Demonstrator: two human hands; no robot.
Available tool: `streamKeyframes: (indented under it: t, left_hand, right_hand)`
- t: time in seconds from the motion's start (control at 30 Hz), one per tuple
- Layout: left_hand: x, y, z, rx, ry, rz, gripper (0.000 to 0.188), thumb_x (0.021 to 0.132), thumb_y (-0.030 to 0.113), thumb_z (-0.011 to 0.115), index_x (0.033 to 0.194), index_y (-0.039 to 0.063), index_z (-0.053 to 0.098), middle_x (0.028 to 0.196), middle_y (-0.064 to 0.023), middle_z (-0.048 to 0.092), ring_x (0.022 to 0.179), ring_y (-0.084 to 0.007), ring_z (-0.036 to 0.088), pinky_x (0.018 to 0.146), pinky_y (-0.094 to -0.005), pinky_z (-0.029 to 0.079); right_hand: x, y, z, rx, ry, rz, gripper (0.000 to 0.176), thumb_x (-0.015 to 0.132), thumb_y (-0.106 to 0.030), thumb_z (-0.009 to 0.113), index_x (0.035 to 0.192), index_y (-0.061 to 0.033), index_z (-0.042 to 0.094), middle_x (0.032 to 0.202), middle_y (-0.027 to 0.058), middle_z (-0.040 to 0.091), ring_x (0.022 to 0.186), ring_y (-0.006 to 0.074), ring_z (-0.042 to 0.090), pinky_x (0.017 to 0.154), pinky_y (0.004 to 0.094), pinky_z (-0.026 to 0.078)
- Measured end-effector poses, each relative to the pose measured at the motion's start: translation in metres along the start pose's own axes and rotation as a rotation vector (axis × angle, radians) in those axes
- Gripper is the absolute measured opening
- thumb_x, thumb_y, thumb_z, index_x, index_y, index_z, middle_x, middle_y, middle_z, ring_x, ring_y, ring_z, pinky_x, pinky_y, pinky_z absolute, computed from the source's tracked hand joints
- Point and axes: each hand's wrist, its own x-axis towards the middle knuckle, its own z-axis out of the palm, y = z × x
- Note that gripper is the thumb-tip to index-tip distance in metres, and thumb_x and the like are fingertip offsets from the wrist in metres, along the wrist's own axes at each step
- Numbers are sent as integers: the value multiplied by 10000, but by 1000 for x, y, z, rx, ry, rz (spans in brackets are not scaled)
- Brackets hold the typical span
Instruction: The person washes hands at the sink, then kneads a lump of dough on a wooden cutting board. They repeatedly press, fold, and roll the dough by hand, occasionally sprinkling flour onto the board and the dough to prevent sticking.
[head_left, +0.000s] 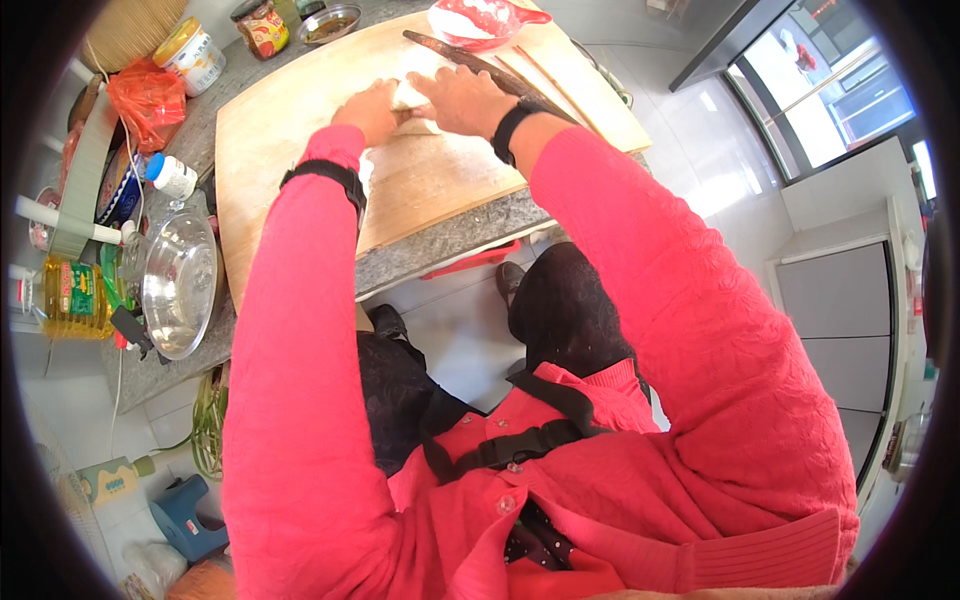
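Note:
A piece of pale dough (410, 96) is between my two hands above a floured wooden board (442, 184). My left hand (371, 112) grips the dough from the left, its fingers slightly blurred. On the other side, my right hand (461, 99) has its fingers curled over the dough, hiding part of it. Just beyond my right hand lies a dark wooden rolling pin (442, 49), slanting across the board and passing partly behind the wrist. A pair of chopsticks (546, 73) rests to the right of it.
A red scoop (534, 15) of white flour stands at the board's far edge. Left of the board, the stone counter (457, 236) holds a clear bowl (180, 285), a blue-capped bottle (172, 176), a red plastic bag (148, 101), a tub (189, 56), a jar (260, 30) and an oil bottle (75, 296).

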Motion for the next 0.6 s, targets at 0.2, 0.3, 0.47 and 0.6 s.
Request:
streamKeyframes:
  t: [0.2,0.3,0.47,0.6]
  left_hand:
    - [-50,26,-7,109,-27,-33,742,821,374,669,1432,112,339,1517,-113,323,1412,-310,284,1095,-612,256]
    - [-74,33,-13,148,-17,-1,739,797,323,680,1417,85,355,1494,-112,348,1396,-308,304,1090,-607,273]
    - [-119,49,-13,170,32,18,715,777,252,694,1389,46,385,1465,-117,368,1376,-308,322,1092,-594,277]
    - [-151,58,-4,200,119,37,698,777,226,696,1372,22,395,1464,-126,363,1364,-314,335,1099,-578,273]
  right_hand:
    - [-36,-20,1,-11,87,-77,646,876,-391,597,1413,-94,394,1273,177,512,1189,359,490,1004,594,353]
    - [-57,-29,-3,-51,149,-104,668,862,-393,603,1402,-57,399,1311,193,480,1219,362,454,1010,590,349]
    - [-92,-42,-12,-31,188,-166,649,852,-379,621,1368,-34,427,1388,237,409,1270,395,395,1044,581,307]
    - [-116,-49,-15,-47,230,-224,608,849,-347,623,1340,-30,451,1395,243,393,1288,408,371,1053,592,293]
